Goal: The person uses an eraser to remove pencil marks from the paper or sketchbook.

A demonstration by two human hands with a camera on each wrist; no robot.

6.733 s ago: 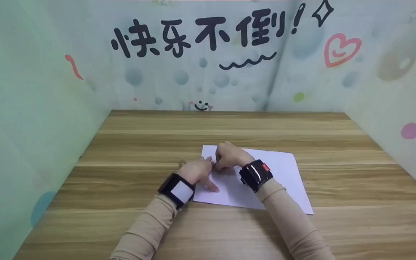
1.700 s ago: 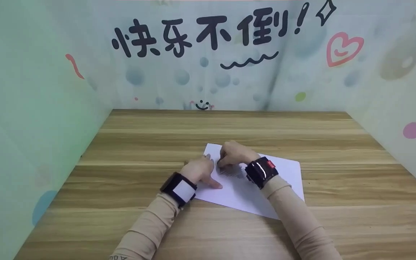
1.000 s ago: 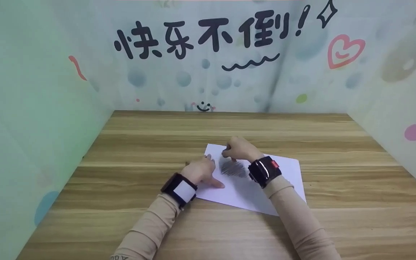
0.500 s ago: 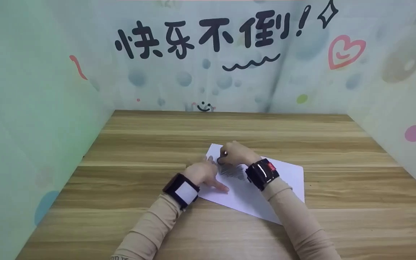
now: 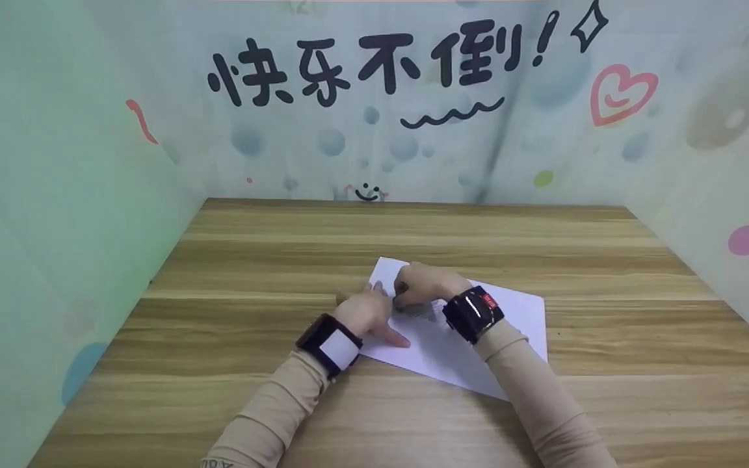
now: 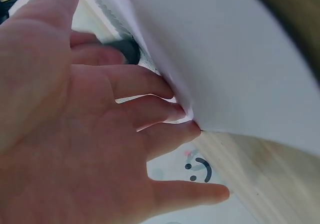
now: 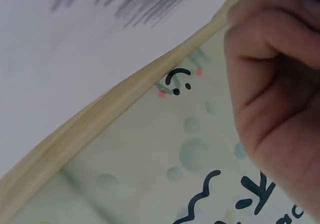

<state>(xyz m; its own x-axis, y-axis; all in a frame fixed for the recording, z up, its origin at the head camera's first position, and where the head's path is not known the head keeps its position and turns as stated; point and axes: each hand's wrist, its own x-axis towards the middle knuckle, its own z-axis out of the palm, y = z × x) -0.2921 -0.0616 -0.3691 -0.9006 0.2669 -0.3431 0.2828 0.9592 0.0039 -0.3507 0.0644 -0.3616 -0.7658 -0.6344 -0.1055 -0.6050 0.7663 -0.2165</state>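
A white sheet of paper [image 5: 443, 354] lies askew on the wooden table. My left hand [image 5: 368, 312] rests on its left part, fingers and thumb spread. In the left wrist view the fingertips meet the sheet's pale surface, which bends up beside them. Close by on the right, my right hand [image 5: 428, 284] pinches a dark, rounded piece [image 6: 130, 51] in its curled fingers, low over the paper. Its kind is mostly hidden by the fingers. Grey strokes [image 7: 150, 4] form a shaded patch below the right hand, partly covered by it.
The wooden tabletop [image 5: 270, 240] runs back to a printed fabric backdrop [image 5: 296, 149] with black characters and a small smiley face. Fabric walls stand at left and right. Each wrist wears a black strapped device, the left one [image 5: 330, 344] and the right one [image 5: 473, 314].
The shaded patch has grown larger and greyer since the oldest frame, and the sheet has turned clockwise. My right hand went up the sheet, then came back down; my left hand shifted slightly right.
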